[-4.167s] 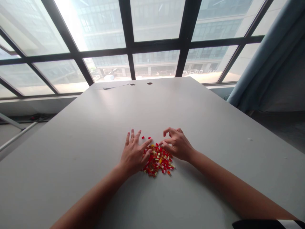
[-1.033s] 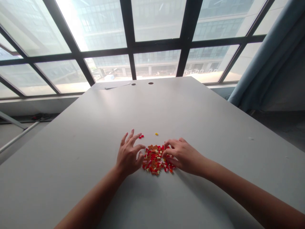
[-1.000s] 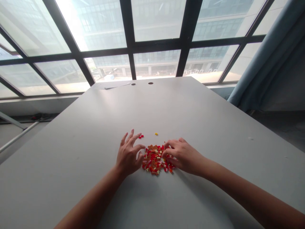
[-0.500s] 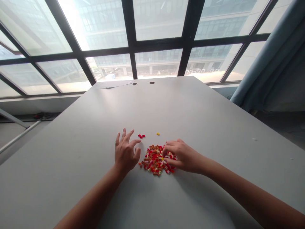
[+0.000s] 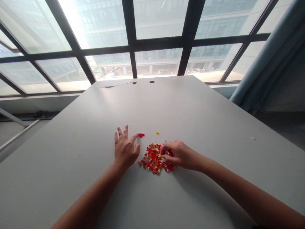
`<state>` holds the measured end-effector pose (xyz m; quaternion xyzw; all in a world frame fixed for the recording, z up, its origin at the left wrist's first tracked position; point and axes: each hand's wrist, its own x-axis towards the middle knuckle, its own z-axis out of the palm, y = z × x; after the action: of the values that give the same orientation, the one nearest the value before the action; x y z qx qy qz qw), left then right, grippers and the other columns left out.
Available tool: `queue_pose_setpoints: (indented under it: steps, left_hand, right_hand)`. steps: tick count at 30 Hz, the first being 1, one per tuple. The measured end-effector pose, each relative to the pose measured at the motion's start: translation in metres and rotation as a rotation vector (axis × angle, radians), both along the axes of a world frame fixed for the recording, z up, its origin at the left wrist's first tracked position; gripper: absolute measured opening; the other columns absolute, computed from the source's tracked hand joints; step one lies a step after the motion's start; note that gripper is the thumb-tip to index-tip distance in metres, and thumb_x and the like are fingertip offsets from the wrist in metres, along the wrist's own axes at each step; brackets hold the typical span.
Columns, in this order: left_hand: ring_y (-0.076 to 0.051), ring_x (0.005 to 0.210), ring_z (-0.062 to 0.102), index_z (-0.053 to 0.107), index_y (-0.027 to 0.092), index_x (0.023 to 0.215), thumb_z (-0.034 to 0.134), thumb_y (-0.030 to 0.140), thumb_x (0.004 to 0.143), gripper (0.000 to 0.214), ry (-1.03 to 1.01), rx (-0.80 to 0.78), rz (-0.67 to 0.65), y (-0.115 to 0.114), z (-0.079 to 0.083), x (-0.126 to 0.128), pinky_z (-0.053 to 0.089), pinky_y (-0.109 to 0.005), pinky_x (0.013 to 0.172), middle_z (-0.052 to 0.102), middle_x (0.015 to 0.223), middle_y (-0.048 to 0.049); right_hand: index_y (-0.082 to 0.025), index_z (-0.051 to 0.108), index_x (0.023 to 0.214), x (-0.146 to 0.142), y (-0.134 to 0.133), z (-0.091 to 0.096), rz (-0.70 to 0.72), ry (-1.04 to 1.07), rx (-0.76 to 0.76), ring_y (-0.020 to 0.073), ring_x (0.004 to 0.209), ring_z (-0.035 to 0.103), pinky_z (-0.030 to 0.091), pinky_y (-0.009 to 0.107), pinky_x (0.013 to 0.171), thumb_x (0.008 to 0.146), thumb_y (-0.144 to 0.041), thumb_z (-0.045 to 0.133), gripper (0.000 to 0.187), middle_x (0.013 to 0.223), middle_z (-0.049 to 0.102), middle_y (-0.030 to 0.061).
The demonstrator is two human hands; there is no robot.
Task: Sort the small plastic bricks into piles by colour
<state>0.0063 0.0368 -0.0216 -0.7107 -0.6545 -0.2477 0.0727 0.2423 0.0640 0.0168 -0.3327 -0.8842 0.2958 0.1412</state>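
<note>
A pile of small toy bricks [image 5: 152, 160], mostly red, brown, orange and cream, lies on the white table. Over its right side is my right hand [image 5: 175, 152], with thumb and forefinger pinched on a yellow brick [image 5: 160, 156]. My left hand [image 5: 125, 147] is left of the pile with its fingers spread. Its forefinger tip is at a small group of red bricks [image 5: 141, 135] beyond the pile, seemingly touching them. A single yellow brick [image 5: 157, 133] lies farther right, apart from the pile.
The white table [image 5: 147, 108] stretches away to a large window with dark frames [image 5: 157, 44]. Two round holes and a flat sheet [image 5: 114, 84] are at its far edge. A blue-grey curtain [image 5: 269, 66] hangs at the right. Small white specks lie on the table's right side.
My left forefinger has moved up and forward to the red bricks. My right hand has shifted slightly left, the yellow brick now showing between its fingertips.
</note>
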Motion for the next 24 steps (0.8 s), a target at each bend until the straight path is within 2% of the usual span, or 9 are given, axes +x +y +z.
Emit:
queue_pose_setpoints:
  steps: [5,10,13,19,24]
  left_hand:
    - [-0.04,0.14,0.014,0.062,0.028,0.118,0.055,0.018,0.074,0.046,0.003,-0.001,-0.006,0.0,-0.001,-0.001,0.021,-0.061,0.109,0.027,0.153,-0.0027]
    - [-0.042,0.139,0.014,0.064,0.025,0.116,0.055,0.018,0.074,0.044,-0.003,-0.035,-0.007,-0.001,0.003,0.0,0.02,-0.06,0.11,0.026,0.153,-0.0055]
    - [-0.042,0.139,0.014,0.065,0.025,0.114,0.055,0.017,0.073,0.042,-0.001,-0.048,-0.01,-0.002,0.004,0.0,0.02,-0.06,0.11,0.027,0.152,-0.0064]
    - [-0.04,0.139,0.016,0.066,0.023,0.111,0.054,0.017,0.073,0.041,0.008,-0.058,-0.021,-0.003,0.007,0.001,0.019,-0.058,0.111,0.032,0.15,-0.008]
    - [-0.04,0.139,0.016,0.067,0.021,0.11,0.054,0.017,0.073,0.04,0.024,-0.063,-0.015,-0.004,0.01,0.003,0.018,-0.057,0.112,0.032,0.149,-0.0092]
  right_hand:
    - [-0.017,0.062,0.081,-0.002,0.0,-0.005,-0.007,0.024,-0.005,0.0101,0.059,0.051,0.041,0.023,0.061,0.078,-0.018,0.057,0.006,0.069,0.062,-0.0004]
    - [-0.016,0.063,0.091,0.0,0.001,-0.009,-0.003,0.071,-0.01,0.0113,0.064,0.054,0.042,0.023,0.063,0.077,-0.014,0.056,0.016,0.077,0.063,0.0019]
    - [-0.016,0.065,0.091,0.001,0.0,-0.008,0.017,0.065,0.027,0.0121,0.067,0.055,0.042,0.025,0.066,0.078,-0.012,0.056,0.016,0.08,0.063,0.0033]
    - [-0.02,0.069,0.086,-0.009,-0.007,-0.002,0.023,0.016,0.216,0.0161,0.08,0.061,0.034,0.031,0.075,0.081,-0.021,0.064,0.008,0.091,0.067,0.0052]
    - [-0.021,0.07,0.09,-0.025,-0.017,-0.006,0.045,-0.056,0.345,0.0206,0.088,0.062,0.031,0.034,0.078,0.076,-0.026,0.07,0.015,0.104,0.067,0.0087]
